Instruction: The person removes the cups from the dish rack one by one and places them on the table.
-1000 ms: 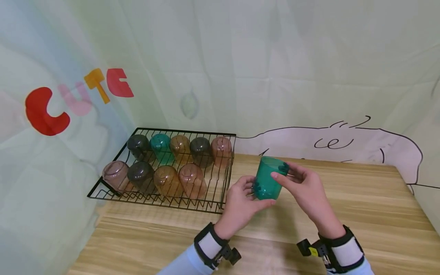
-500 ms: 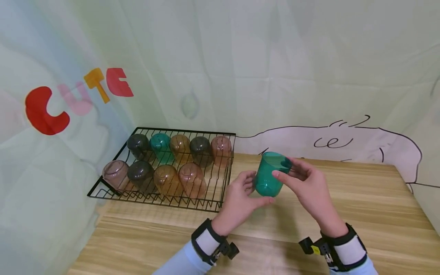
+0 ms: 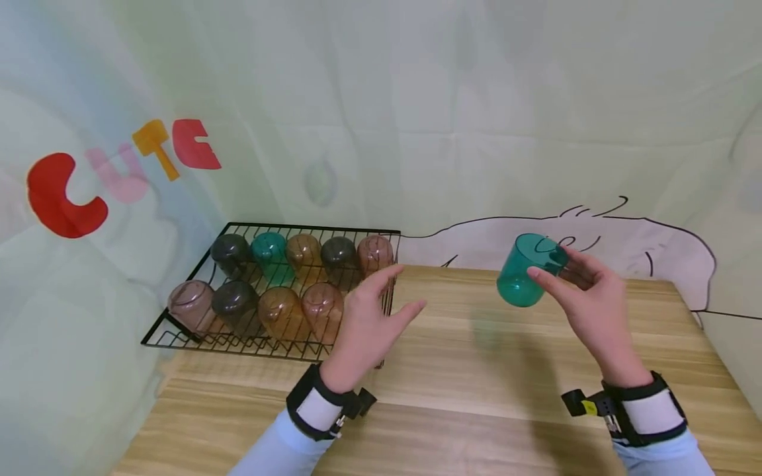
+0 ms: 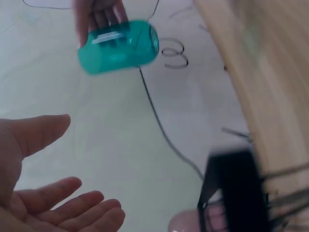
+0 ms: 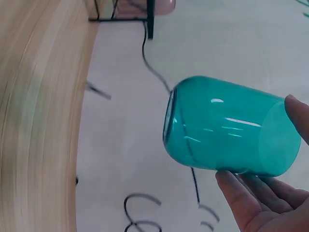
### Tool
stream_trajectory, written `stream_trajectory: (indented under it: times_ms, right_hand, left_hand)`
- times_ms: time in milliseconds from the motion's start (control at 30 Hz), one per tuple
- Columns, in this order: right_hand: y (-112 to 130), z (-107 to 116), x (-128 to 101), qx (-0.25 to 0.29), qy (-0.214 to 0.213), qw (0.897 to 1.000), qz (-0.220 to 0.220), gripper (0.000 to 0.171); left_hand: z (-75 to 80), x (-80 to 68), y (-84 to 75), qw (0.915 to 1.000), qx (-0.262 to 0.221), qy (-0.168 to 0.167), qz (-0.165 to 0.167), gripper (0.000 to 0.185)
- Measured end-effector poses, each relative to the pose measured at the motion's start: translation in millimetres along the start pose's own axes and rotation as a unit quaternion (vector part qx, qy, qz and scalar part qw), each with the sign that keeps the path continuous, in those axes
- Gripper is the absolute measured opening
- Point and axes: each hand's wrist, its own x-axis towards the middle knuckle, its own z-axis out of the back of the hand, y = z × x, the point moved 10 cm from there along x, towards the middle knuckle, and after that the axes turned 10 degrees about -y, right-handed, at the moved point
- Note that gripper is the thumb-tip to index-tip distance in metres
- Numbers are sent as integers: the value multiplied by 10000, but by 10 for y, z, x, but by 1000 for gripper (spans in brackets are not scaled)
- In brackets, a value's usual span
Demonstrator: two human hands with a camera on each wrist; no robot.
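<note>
My right hand (image 3: 580, 294) holds a translucent teal cup (image 3: 526, 270) by its rim end, tilted, above the right part of the wooden table (image 3: 476, 357). The right wrist view shows the teal cup (image 5: 229, 126) lying sideways between thumb and fingers (image 5: 251, 198). The cup (image 4: 118, 46) also appears in the left wrist view, far from my palm. My left hand (image 3: 372, 311) hovers with fingers spread and nothing in it, beside the right edge of a black wire rack (image 3: 178, 334).
The rack holds several upturned cups in two rows: dark grey, teal, amber and pink ones (image 3: 268, 284). A cloth backdrop with red and yellow letters (image 3: 119, 172) and a drawn outline surrounds the table. Bare tabletop lies between my hands.
My left hand let go of the teal cup and drew back left toward the rack. My right hand carried the cup up and to the right, tilting it.
</note>
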Motion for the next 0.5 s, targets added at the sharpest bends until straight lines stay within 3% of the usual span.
stream_trajectory:
  times_ms: [233, 500]
  right_hand:
    - [-339, 306, 290, -248, -570, 9980, -75, 70]
    - [-872, 605, 572, -567, -500, 9963, -421, 73]
  left_hand:
    - [279, 108, -3, 9941, 869, -220, -610, 51]
    - [265, 101, 83, 9845, 1599, 85, -719, 48]
